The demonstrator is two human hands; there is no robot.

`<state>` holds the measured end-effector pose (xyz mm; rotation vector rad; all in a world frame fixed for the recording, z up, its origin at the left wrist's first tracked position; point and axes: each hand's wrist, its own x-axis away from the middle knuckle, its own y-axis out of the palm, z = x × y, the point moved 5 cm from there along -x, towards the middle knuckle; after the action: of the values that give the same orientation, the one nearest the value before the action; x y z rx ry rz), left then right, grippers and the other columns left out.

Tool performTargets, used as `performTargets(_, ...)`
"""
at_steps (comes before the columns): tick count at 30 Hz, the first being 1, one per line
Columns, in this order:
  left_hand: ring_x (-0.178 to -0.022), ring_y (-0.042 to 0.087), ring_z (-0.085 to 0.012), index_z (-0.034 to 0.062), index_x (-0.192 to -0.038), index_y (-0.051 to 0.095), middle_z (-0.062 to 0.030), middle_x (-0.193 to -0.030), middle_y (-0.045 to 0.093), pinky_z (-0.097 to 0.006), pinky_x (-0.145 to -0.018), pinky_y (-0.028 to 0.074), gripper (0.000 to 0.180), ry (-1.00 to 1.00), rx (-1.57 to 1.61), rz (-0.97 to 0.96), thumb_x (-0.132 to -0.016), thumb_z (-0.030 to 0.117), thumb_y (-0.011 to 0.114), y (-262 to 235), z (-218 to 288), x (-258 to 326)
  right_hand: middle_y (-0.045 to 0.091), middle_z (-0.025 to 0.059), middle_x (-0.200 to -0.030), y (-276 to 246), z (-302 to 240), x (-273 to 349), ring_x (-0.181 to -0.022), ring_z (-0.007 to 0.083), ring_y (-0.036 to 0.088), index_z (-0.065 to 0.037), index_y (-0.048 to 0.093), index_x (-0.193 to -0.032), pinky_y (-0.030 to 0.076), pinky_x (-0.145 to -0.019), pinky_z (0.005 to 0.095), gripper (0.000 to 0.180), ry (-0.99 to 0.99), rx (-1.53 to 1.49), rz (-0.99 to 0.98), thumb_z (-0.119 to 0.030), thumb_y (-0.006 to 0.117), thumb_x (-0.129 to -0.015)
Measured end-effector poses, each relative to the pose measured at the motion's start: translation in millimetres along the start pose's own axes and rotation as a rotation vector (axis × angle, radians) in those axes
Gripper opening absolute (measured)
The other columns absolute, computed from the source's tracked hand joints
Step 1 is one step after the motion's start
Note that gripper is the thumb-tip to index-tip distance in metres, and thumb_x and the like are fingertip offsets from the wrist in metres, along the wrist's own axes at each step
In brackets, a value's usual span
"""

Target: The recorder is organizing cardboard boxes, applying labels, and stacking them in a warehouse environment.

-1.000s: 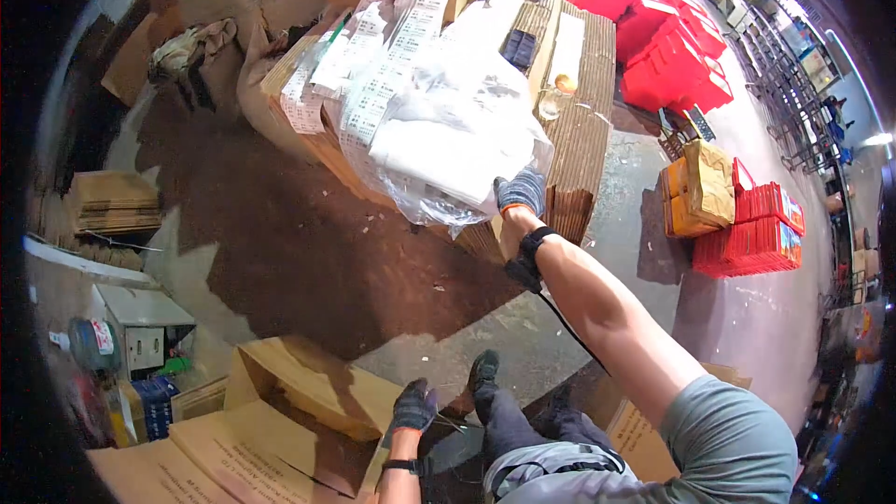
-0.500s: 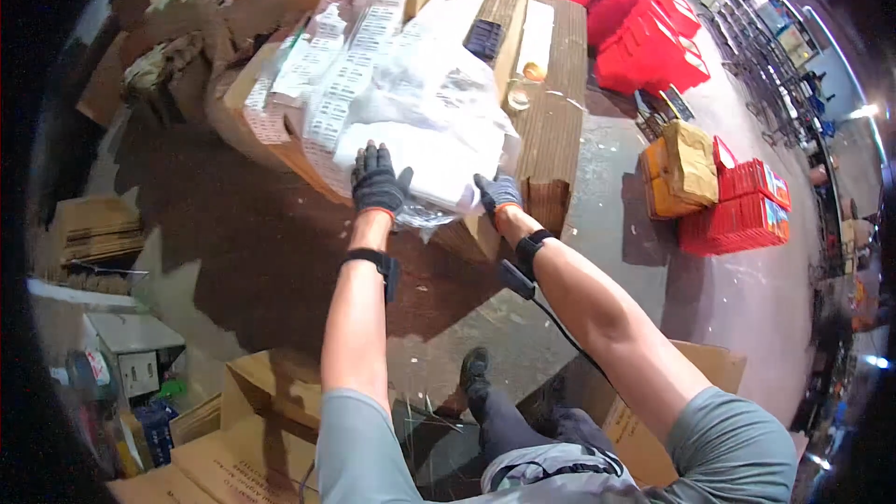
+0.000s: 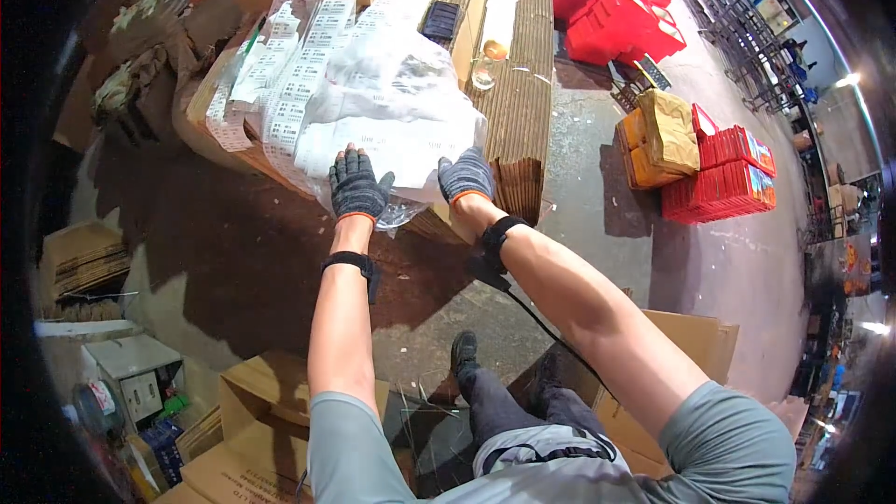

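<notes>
A stack of white sheets in a clear plastic bag [image 3: 397, 142] lies at the near end of the work surface, the film crumpled over its far part. My left hand [image 3: 359, 187], in a dark grey knit glove with an orange cuff, rests flat on its near left edge, fingers apart. My right hand [image 3: 465, 175], gloved alike, lies at the near right corner of the bag with its back upward and thumb out; its fingertips are partly hard to make out. Long strips of printed white labels [image 3: 303, 75] lie just left of the bag.
Flattened cardboard [image 3: 520, 103] is stacked right of the bag, bearing a tape roll [image 3: 483, 73]. A black tray [image 3: 441, 19] sits behind. Red bags [image 3: 621, 14] and red packs [image 3: 719, 189] stand on the floor at right. Open cartons [image 3: 252, 425] are near my feet.
My right hand has turned from gripping the bag's right edge to lying back-up on its corner. My left hand stays on the near left edge. The whole view has shifted slightly.
</notes>
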<state>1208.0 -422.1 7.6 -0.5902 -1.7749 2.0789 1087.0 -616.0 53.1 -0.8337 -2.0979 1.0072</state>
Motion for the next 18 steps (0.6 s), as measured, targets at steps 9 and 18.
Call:
performTargets(9, -0.152, 0.021, -0.0364, -0.0001, -0.154, 0.034, -0.0202, -0.164, 0.025, -0.049, -0.123, 0.017, 0.092, -0.016, -0.053, -0.064, -0.088, 0.058, 0.061, -0.5, -23.0, 13.8, 0.048, 0.0265, -0.146, 14.3, -9.8, 20.8, -0.136, 0.042, 0.047, 0.003, 0.037, -0.147, 0.042, -0.11, 0.0512, 0.084, 0.078, 0.0, 0.084, -0.047, 0.066, -0.087)
performTargets(18, -0.152, 0.021, -0.0379, -0.0008, -0.153, 0.036, -0.0206, -0.163, 0.026, -0.051, -0.122, 0.018, 0.091, 0.018, 0.0, -0.021, -0.088, 0.057, 0.062, -2.1, -7.4, 9.0, 0.043, 0.0259, -0.151, 19.1, 4.4, 5.3, -0.139, 0.0418, 0.043, 0.005, 0.032, -0.149, 0.039, -0.112, 0.0504, 0.09, 0.09, -0.019, -0.1, -0.051, 0.066, -0.087)
